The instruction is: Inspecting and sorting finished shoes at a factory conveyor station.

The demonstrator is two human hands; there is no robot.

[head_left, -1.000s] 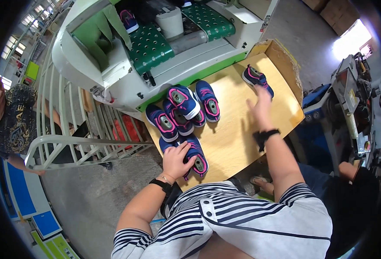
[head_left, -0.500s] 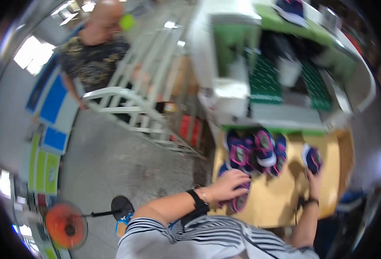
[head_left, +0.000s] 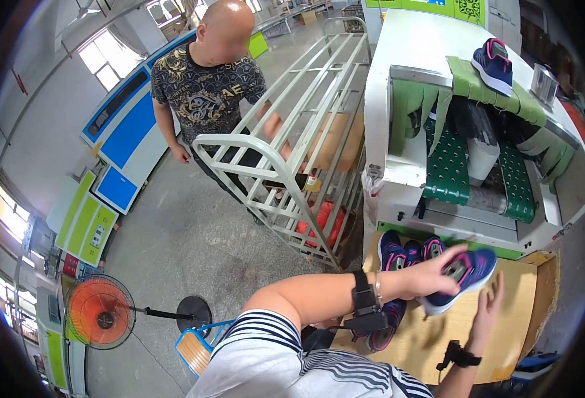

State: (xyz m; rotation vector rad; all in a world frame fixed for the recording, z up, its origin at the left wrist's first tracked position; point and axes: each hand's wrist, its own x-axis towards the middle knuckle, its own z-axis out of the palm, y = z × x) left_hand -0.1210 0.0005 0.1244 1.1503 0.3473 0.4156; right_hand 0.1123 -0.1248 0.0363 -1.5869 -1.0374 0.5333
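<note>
A navy sneaker (head_left: 481,265) with pink trim and a white sole is tilted in my left hand (head_left: 432,273), whose thumb and fingers close around its opening. My right hand (head_left: 486,314) is just below and right of that shoe, fingers stretched upward and apart, with nothing visible in it. Several matching sneakers (head_left: 391,251) stand on the wooden board (head_left: 505,335), partly hidden behind my left hand and forearm. Another pink-and-navy sneaker (head_left: 384,331) shows under my left wrist.
Beyond the board stands a white machine (head_left: 408,40) with green perforated belts (head_left: 446,176) and a sneaker (head_left: 493,66) on top. To its left is a metal rack (head_left: 286,166), with a person (head_left: 206,86) behind it. A fan (head_left: 101,312) stands at lower left.
Half a second ago my right hand held a sneaker and my left rested on one at the near left. Now my left hand has moved right and grips a sneaker; my right is open.
</note>
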